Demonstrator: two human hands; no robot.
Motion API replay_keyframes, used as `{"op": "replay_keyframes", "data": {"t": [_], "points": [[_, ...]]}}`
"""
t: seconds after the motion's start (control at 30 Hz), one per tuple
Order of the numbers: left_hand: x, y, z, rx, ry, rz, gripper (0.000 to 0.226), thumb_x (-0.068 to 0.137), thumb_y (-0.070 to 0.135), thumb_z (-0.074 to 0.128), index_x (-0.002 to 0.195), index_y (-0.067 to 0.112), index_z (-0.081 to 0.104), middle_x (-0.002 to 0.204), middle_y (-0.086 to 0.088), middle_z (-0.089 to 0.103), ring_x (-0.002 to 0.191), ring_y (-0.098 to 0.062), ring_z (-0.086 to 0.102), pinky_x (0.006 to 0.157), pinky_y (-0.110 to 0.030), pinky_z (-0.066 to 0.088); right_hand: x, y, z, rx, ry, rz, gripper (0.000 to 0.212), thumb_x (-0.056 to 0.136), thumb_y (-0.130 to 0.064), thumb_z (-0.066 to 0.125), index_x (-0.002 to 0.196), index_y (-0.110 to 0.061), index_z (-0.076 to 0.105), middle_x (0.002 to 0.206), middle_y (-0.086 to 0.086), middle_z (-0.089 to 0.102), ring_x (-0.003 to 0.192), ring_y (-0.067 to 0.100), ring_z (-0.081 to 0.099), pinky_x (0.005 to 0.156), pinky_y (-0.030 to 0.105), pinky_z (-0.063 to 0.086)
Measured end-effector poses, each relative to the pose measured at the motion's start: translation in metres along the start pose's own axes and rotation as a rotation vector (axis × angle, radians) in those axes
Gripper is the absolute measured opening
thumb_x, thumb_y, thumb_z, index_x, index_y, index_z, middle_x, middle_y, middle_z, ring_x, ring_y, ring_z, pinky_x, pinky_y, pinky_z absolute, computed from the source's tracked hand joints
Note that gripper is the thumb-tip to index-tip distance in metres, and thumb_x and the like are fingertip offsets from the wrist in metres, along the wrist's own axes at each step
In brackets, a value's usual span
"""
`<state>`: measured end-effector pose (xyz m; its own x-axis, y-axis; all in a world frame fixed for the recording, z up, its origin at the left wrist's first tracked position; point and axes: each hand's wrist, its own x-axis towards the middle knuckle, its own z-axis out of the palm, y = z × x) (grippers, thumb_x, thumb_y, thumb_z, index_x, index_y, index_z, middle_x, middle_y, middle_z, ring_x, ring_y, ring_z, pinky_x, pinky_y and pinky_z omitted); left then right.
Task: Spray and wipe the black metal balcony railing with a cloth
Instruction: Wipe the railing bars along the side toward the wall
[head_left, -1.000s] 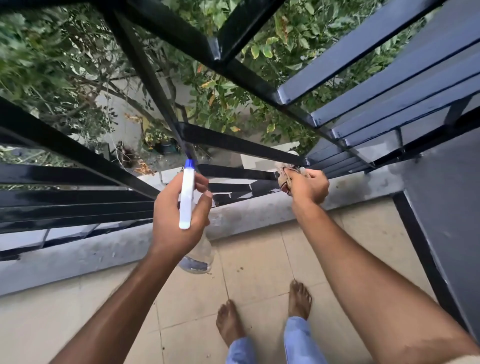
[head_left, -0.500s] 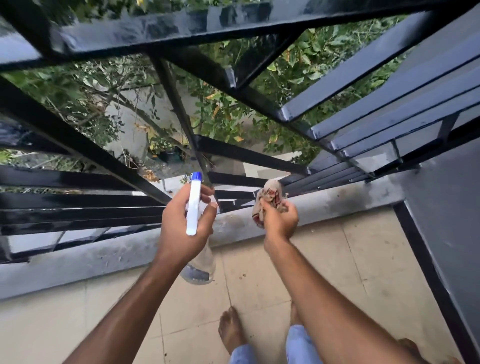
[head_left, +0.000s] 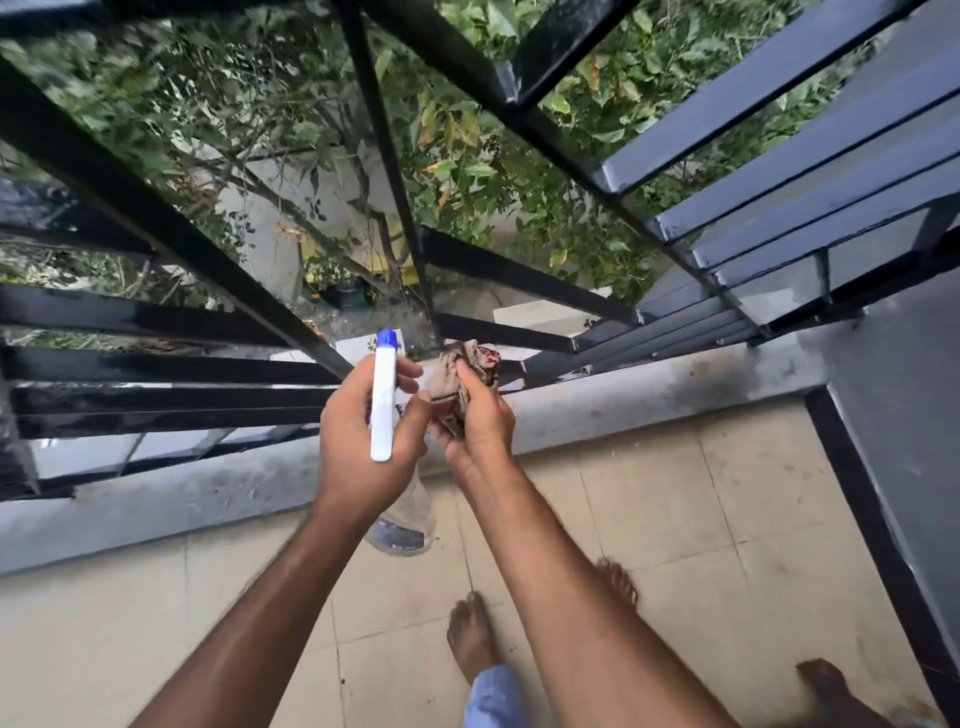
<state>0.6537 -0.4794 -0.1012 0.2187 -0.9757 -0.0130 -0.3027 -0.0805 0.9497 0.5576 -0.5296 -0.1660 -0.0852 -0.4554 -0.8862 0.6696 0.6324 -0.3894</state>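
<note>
My left hand (head_left: 363, 441) grips a spray bottle (head_left: 383, 400) with a white head, a blue nozzle tip and a clear body that hangs below the hand. Right beside it, my right hand (head_left: 480, 421) holds a bunched cloth (head_left: 467, 366) with beige and dark red patches. Both hands are in front of the lower bars of the black metal railing (head_left: 171, 366), near its thin upright post (head_left: 384, 171). The cloth is close to the bar ends; contact is unclear.
A grey concrete curb (head_left: 649, 389) runs under the railing. Beige floor tiles (head_left: 675, 519) lie below, with my bare feet (head_left: 470, 634) on them. A dark grey wall (head_left: 904, 415) stands at the right. Trees and a yard lie beyond the bars.
My right hand with the cloth has come off the right-hand bar and moved left, ending next to my left hand. The spray bottle stayed roughly in place.
</note>
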Motion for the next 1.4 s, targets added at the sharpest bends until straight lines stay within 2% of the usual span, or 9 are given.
{"op": "replay_keyframes", "data": {"t": [0.07,0.2,0.43,0.6,0.77,0.97,1.1,1.23,1.4], "points": [[0.0,-0.002,-0.001,-0.004,0.009,-0.007,0.013,0.088,0.014,0.062,0.098,0.023,0.061,0.092,0.0,0.062,0.057,-0.021,0.062,0.051,-0.028,0.051,0.004,-0.001,0.002,-0.057,-0.01,-0.023,0.027,0.083,-0.017,0.08,0.106,-0.003,0.072,0.083,0.015,0.073,0.063,0.022,0.068,0.057,0.034,0.058],[0.001,-0.008,-0.003,-0.006,0.018,-0.026,0.014,0.088,0.016,0.062,0.097,0.026,0.061,0.088,0.005,0.061,0.054,-0.019,0.06,0.05,-0.032,0.052,0.014,-0.004,-0.001,-0.319,0.017,-0.189,0.01,0.081,-0.017,0.081,0.079,-0.015,0.071,0.074,0.006,0.074,0.063,0.018,0.069,0.058,0.036,0.059],[0.0,-0.018,0.006,0.003,0.02,-0.03,0.013,0.088,0.016,0.061,0.101,0.013,0.061,0.089,0.004,0.061,0.053,-0.015,0.061,0.051,-0.02,0.048,0.031,-0.02,0.008,-0.665,0.086,-0.341,0.013,0.083,-0.02,0.068,0.092,-0.012,0.069,0.085,0.003,0.073,0.077,0.022,0.069,0.048,0.024,0.049],[0.0,-0.031,0.014,0.038,0.017,-0.038,0.011,0.088,0.016,0.061,0.099,0.019,0.061,0.09,0.007,0.062,0.054,-0.025,0.063,0.052,-0.031,0.051,0.034,-0.008,-0.004,-0.556,-0.07,-0.334,0.008,0.087,-0.019,0.072,0.08,-0.02,0.068,0.079,-0.002,0.071,0.075,0.016,0.065,0.068,0.038,0.059],[0.009,-0.048,0.026,0.063,0.008,-0.044,0.014,0.087,0.019,0.06,0.101,0.016,0.061,0.091,0.004,0.063,0.059,-0.026,0.065,0.057,-0.034,0.054,0.064,-0.001,-0.006,-0.536,0.029,-0.308,0.013,0.07,-0.031,0.079,0.078,-0.025,0.071,0.084,-0.003,0.076,0.084,0.022,0.073,0.078,0.051,0.062],[0.01,-0.066,0.044,0.058,0.019,-0.04,0.015,0.088,0.013,0.059,0.102,0.008,0.058,0.092,-0.007,0.062,0.054,-0.014,0.064,0.052,-0.016,0.048,0.097,-0.004,-0.025,-0.58,0.24,-0.39,0.034,0.072,-0.031,0.086,0.1,-0.022,0.07,0.093,-0.006,0.073,0.084,0.02,0.068,0.073,0.025,0.05],[0.005,-0.075,0.056,0.011,0.015,-0.069,0.016,0.088,0.014,0.06,0.102,0.009,0.059,0.095,-0.01,0.061,0.055,-0.022,0.063,0.05,-0.016,0.048,0.134,-0.021,-0.052,-0.539,0.411,-0.381,0.037,0.068,-0.032,0.091,0.094,-0.019,0.068,0.091,-0.001,0.075,0.081,0.023,0.07,0.071,0.029,0.059],[0.0,-0.084,0.062,-0.004,0.009,-0.096,0.015,0.088,0.013,0.06,0.102,0.011,0.059,0.093,-0.003,0.06,0.056,-0.027,0.063,0.05,-0.017,0.048,0.145,-0.029,-0.066,-0.666,0.444,-0.476,0.041,0.066,-0.034,0.092,0.099,-0.021,0.072,0.099,-0.001,0.076,0.088,0.024,0.069,0.071,0.024,0.05],[-0.003,-0.076,0.06,-0.039,-0.005,-0.099,0.012,0.087,0.016,0.06,0.096,0.023,0.06,0.093,-0.008,0.059,0.06,-0.031,0.061,0.049,-0.019,0.049,0.144,-0.049,-0.076,-0.515,0.508,-0.52,0.042,0.066,-0.032,0.093,0.103,-0.022,0.076,0.095,-0.002,0.077,0.084,0.019,0.071,0.074,0.026,0.058]]}}
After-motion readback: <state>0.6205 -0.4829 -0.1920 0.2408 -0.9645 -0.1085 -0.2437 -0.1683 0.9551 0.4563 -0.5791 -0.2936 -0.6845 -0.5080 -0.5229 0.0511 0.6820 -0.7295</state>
